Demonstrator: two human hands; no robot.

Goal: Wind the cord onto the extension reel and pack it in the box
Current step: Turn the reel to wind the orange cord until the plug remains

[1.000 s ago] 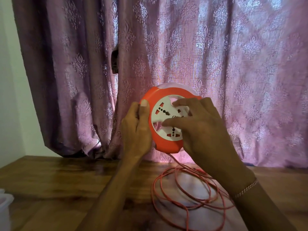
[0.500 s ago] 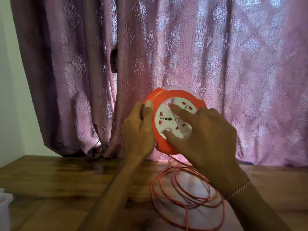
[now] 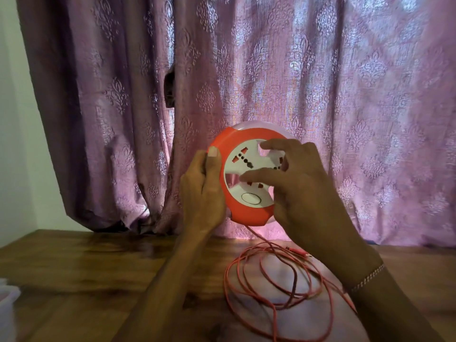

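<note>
No writing can be read on the reel (image 3: 246, 208) — held upright above the table (image 3: 81, 275). The left hand (image 3: 201, 193) grips its rim; the right hand's (image 3: 303, 191) curled fingers press its white face, now turned, button lowest. The cord (image 3: 276, 287) lies looped below.

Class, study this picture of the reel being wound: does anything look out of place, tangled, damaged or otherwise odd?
Nothing looks damaged. The one untidy thing is the orange cord, lying in loose overlapping loops on the wooden table below the reel, not yet wound in. The left hand grips the reel's rim; the right hand curls over its white socket face.
</note>
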